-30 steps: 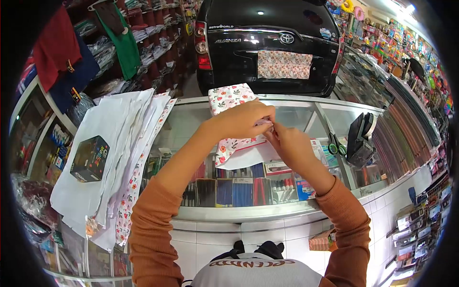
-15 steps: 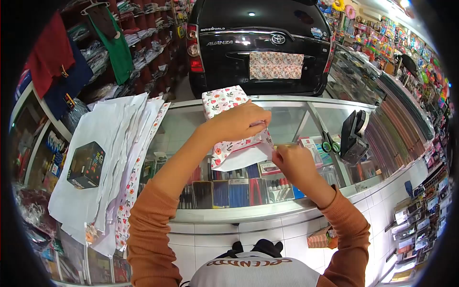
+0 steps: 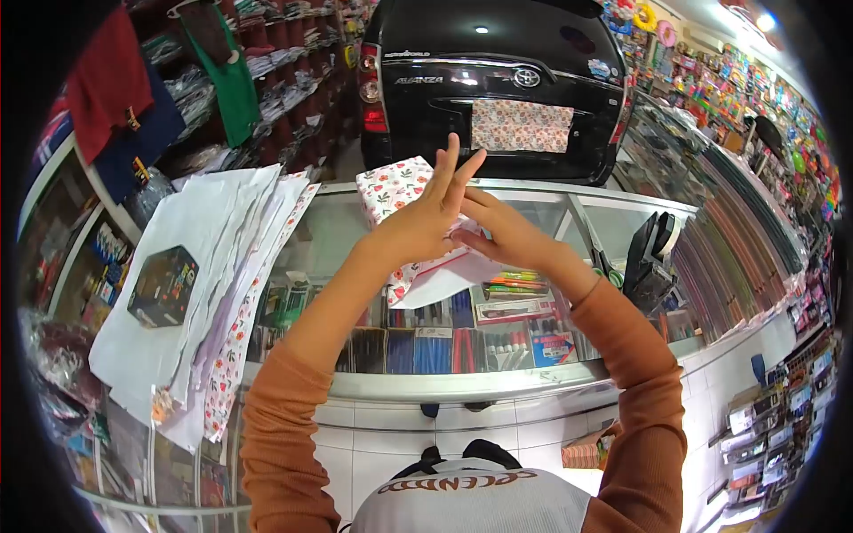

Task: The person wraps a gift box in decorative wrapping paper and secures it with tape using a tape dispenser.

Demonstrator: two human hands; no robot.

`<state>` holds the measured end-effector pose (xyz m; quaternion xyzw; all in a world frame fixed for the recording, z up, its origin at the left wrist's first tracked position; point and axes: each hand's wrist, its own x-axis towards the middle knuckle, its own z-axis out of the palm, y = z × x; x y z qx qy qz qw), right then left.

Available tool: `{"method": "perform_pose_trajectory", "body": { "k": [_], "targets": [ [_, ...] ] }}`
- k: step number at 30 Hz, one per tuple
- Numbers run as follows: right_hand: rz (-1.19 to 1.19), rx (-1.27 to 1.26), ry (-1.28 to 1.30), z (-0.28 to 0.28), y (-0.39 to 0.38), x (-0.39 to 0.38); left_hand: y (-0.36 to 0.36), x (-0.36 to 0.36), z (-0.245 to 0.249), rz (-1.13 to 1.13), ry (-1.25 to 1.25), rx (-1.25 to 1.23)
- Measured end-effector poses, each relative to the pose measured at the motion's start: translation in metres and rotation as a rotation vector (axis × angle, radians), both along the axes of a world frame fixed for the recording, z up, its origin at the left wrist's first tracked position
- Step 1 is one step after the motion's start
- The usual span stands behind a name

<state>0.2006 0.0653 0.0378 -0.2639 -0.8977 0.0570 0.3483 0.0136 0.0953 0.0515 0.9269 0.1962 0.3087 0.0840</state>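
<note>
A box-shaped parcel in white floral wrapping paper (image 3: 388,188) lies on the glass counter, and a loose paper flap (image 3: 449,277) with its white inner side showing sticks out toward me. My left hand (image 3: 422,220) is over the parcel's right part, fingers stretched and spread upward. Against it from the right comes my right hand (image 3: 505,233), its thumb and fingers apart; the fingertips are partly hidden behind my left hand. To the right stand a black tape dispenser (image 3: 651,262) and scissors (image 3: 606,266) with green-ringed handles.
Stacked paper sheets (image 3: 222,222) lie at left with a small black box (image 3: 164,286) on top. Under the glass countertop (image 3: 329,226) are pens and stationery. A black car (image 3: 498,53) is parked beyond the counter. Rolls or sheets of wrapping paper (image 3: 737,222) line the right side.
My left hand has opened from a closed grip, its fingers now spread upward. My right hand has moved left and up from the flap's right side to meet it. The view has shifted slightly.
</note>
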Motion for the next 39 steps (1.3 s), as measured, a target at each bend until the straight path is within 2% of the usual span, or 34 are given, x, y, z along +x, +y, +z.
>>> {"method": "perform_pose_trajectory", "body": {
  "k": [2,3,6,7,9,11,14,15,17,19,21,24,28,32,34,39],
  "targets": [
    [-0.03,0.032,-0.107,-0.002,0.004,0.0,-0.006,-0.002,-0.001,0.141,-0.036,0.118],
    [-0.003,0.09,-0.084,-0.002,0.006,-0.003,-0.014,-0.008,0.001,0.275,0.038,0.24],
    [-0.069,0.106,-0.152,0.001,0.002,-0.01,-0.03,-0.033,-0.019,0.58,-0.103,0.206],
    [-0.108,0.241,-0.183,-0.001,0.004,-0.015,-0.034,-0.037,-0.024,0.607,-0.186,-0.033],
    [-0.174,0.338,-0.243,0.001,0.003,-0.026,-0.042,-0.047,-0.035,0.639,-0.349,-0.522],
    [-0.202,0.362,-0.341,0.003,0.009,-0.031,-0.035,-0.05,-0.041,0.604,-0.317,-0.407],
    [-0.125,0.271,-0.173,-0.004,0.02,-0.035,-0.043,-0.052,-0.043,0.661,-0.301,-0.357],
    [-0.059,0.313,-0.127,-0.009,0.028,-0.037,-0.046,-0.052,-0.049,0.686,-0.29,-0.315],
    [-0.089,0.29,-0.184,-0.015,0.033,-0.039,-0.056,-0.055,-0.049,0.727,-0.216,-0.197],
    [-0.111,0.227,-0.29,-0.014,0.033,-0.037,-0.072,-0.051,-0.04,0.711,-0.345,-0.397],
    [-0.099,0.27,-0.263,-0.016,0.035,-0.039,-0.078,-0.047,-0.036,0.658,-0.469,-0.513],
    [-0.101,0.296,-0.26,-0.017,0.032,-0.039,-0.065,-0.044,-0.047,0.683,-0.454,-0.208],
    [-0.153,0.34,-0.236,-0.024,0.035,-0.044,-0.049,-0.049,-0.066,0.832,-0.436,-0.21],
    [-0.156,0.306,-0.258,-0.023,0.035,-0.045,-0.062,-0.037,-0.058,0.968,-0.283,-0.066],
    [-0.152,0.306,-0.26,-0.024,0.035,-0.046,-0.065,-0.033,-0.055,0.982,-0.255,-0.061],
    [-0.15,0.318,-0.233,-0.025,0.037,-0.045,-0.067,-0.033,-0.039,0.833,-0.311,0.004]
  ]
}}
